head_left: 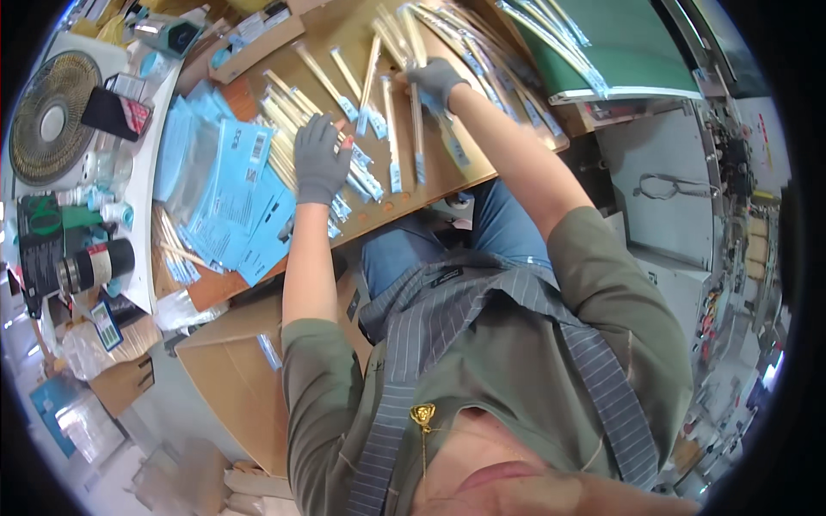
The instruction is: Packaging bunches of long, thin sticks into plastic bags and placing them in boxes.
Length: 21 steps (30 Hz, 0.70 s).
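Note:
My left hand [323, 161], in a grey glove, is closed over a fanned bunch of thin wooden sticks [282, 116] in clear sleeves with blue ends. Part of the bunch is hidden beneath the palm. My right hand [437, 79], also gloved in grey, has its fingers closed on a few sleeved sticks [416, 39] farther back and to the right; they look smeared by motion. Between the hands, several single sticks [392, 142] lie apart on the brown tabletop [460, 168]. To the left of my left hand, flat blue printed packets [237, 185] lie in an overlapping heap.
More sticks are spread at the table's right, with others on a green surface [619, 52]. A cardboard tray [258, 43] stands at the back left. A white shelf on the left holds a fan [53, 118], a phone [119, 112] and a black flask [96, 265]. Below is a cardboard box [237, 387].

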Available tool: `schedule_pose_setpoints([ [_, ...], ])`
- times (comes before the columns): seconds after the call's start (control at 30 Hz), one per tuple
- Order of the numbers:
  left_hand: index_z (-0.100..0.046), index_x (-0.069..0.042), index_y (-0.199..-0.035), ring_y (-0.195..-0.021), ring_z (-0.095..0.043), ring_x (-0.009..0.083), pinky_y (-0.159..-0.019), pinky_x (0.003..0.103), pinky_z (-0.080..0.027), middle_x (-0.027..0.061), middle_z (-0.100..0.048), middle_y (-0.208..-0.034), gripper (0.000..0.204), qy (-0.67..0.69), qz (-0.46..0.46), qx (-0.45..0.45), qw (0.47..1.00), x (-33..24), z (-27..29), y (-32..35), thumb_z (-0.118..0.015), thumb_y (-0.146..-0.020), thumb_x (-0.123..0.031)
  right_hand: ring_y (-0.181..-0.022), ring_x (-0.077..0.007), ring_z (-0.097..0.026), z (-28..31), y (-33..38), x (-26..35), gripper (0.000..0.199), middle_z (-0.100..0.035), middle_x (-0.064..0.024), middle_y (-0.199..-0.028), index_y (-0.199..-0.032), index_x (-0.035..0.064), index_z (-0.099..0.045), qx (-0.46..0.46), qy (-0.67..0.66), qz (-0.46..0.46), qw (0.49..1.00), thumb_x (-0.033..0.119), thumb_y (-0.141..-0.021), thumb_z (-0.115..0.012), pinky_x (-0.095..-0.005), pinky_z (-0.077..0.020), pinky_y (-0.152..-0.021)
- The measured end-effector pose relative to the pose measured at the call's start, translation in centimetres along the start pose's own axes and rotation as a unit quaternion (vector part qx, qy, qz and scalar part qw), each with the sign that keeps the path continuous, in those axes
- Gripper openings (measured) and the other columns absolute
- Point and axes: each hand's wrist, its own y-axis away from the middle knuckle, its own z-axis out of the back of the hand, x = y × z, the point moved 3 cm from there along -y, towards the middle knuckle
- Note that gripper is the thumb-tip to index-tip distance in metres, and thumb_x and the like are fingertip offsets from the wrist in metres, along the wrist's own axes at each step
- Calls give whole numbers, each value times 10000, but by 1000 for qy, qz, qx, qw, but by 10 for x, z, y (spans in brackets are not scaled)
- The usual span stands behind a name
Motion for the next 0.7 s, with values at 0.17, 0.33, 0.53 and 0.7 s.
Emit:
schedule_pose_setpoints([
  [0.17, -607, -98, -1075, -1173, -457, 318, -1007, 438, -314, 119, -544, -1189, 314, 20, 8, -4, 1000, 3, 2, 5, -594, -809, -265, -639, -180, -593, 14, 4, 16, 584, -644, -117, -801, -949, -33, -642, -3, 3, 20, 1000, 443, -638, -776, -305, -467, -597],
  [0.33, -605, -104, -1091, -1176, -460, 316, -1009, 427, -321, 117, -547, -1198, 317, 14, 11, 1, 1000, 2, 4, 6, -597, -816, -260, -615, -139, -588, 19, 9, 32, 369, -636, -66, -738, -849, 24, -662, -3, 27, 66, 997, 351, -705, -754, -276, -466, -576],
  [0.53, -602, -102, -1106, -1177, -463, 320, -1011, 421, -327, 122, -550, -1208, 320, 16, 16, 18, 1000, 4, 4, 3, -602, -822, -252, -612, -152, -598, 12, 12, 16, 433, -635, -83, -743, -848, 6, -633, -33, 21, -15, 999, 386, -694, -771, -282, -471, -582],
  [0.7, -601, -93, -1100, -1176, -462, 324, -1011, 422, -328, 123, -551, -1206, 320, 24, 20, 22, 999, 2, 6, 3, -610, -816, -240, -667, -145, -587, 14, 23, 34, 642, -642, -109, -820, -973, -52, -615, -57, 26, 34, 997, 485, -661, -777, -296, -472, -605],
])
